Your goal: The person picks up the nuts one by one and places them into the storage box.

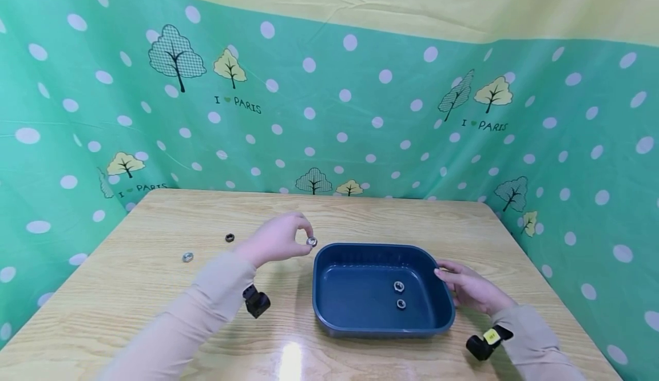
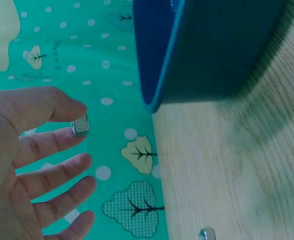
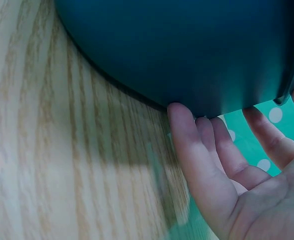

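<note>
The left hand point(image 1: 278, 239) was raised above the wooden table point(image 1: 154, 289), just beside the left far corner of the dark blue tray point(image 1: 383, 326). Its thumb and forefinger pinched a silver hex nut point(image 1: 311, 241), held right at the tray's rim and slightly above it. In the left wrist view the same nut point(image 2: 80, 125) sat between the thumb tip and the first finger, while the other fingers point(image 2: 62, 172) were spread loosely and held nothing.

The right hand point(image 1: 471, 289) rested against the right outer wall of the tray. Its fingers lay nearly straight along the wall, fingertips touching it, and the thumb reached toward the rim. The right wrist view showed those fingers point(image 3: 197, 150) pressed to the underside curve of the tray's wall point(image 3: 187, 50), the palm open and not curled round anything.

Inside the tray lay two silver nuts point(image 1: 399, 294), close together, right of its middle and toward the near side. They did not touch each other.

On the table well left of the tray lay two loose nuts: a dark nut point(image 1: 229, 237) nearer the far edge, and a silver one point(image 1: 187, 257) closer to the left edge. The two were apart from each other. The left wrist view caught one silver nut point(image 2: 206, 233) on the wood at the bottom of the frame.

Both forearms wore beige sleeves point(image 1: 206, 306), each carrying a black wrist-mounted camera point(image 1: 255, 301).
</note>
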`<state>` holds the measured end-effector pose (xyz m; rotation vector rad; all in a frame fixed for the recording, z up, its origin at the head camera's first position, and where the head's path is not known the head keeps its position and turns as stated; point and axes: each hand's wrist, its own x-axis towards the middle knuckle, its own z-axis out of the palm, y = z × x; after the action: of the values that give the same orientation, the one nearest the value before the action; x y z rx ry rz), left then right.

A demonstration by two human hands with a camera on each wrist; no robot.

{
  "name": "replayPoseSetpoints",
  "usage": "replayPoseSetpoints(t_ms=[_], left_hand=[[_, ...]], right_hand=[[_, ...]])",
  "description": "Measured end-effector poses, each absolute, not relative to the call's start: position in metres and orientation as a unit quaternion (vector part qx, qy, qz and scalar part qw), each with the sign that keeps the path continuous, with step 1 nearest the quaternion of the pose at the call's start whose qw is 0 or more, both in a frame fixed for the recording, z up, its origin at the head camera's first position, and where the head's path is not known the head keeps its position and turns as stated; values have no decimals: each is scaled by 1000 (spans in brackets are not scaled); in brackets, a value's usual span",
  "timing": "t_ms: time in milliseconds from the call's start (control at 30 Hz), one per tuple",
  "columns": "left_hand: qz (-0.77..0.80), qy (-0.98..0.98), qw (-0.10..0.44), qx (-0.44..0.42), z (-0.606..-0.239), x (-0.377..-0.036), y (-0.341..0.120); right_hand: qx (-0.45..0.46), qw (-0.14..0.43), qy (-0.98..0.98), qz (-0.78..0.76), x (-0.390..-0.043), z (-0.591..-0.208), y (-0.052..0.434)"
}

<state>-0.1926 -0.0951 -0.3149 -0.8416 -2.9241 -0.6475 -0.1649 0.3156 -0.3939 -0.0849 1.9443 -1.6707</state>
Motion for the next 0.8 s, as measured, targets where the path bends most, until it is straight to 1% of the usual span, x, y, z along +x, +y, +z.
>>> replayPoseSetpoints(t_ms=[300, 467, 800], left_hand=[[-219, -929, -7, -298, -313, -193, -80], [-227, -925, -29, -302, -314, -193, -73], [-230, -920, -51, -312, -312, -195, -52]], right_hand=[[-32, 282, 728, -624, -164, -394, 315], [-32, 280, 731, -622, -164, -392, 315], [-24, 274, 739, -616, -163, -392, 314]])
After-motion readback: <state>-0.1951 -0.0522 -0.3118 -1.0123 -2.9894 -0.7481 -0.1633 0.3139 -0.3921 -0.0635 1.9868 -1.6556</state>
